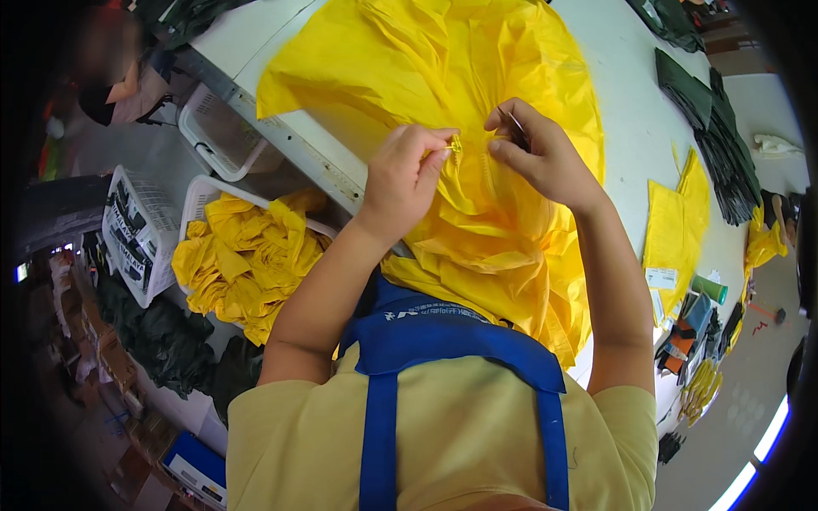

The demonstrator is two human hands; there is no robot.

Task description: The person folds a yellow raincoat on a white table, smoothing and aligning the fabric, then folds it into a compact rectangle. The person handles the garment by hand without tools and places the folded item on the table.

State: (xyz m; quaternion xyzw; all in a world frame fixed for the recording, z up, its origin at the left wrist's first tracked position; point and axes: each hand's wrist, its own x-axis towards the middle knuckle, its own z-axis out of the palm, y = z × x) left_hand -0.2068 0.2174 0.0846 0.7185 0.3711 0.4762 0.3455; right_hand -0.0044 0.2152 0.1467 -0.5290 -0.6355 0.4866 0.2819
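Note:
A large yellow garment (511,247) of thin, shiny cloth lies spread and bunched over the white table (630,111) and hangs down in front of my blue apron (452,341). My left hand (400,175) is closed, its thumb and forefinger pinching a small yellow piece (457,145) that looks like the end of the garment's zipper. Just to the right, my right hand (545,157) curls around small dark metal thread snips (515,129), mostly hidden in the palm. Its thumb and forefinger are a little apart, above the cloth.
At left, a white basket (194,192) holds crumpled yellow cloth (247,255); another white crate (204,111) stands behind it. Folded dark green garments (711,136) and folded yellow pieces (677,221) lie on the table's right, near small tools (686,341). Another person (128,85) sits far left.

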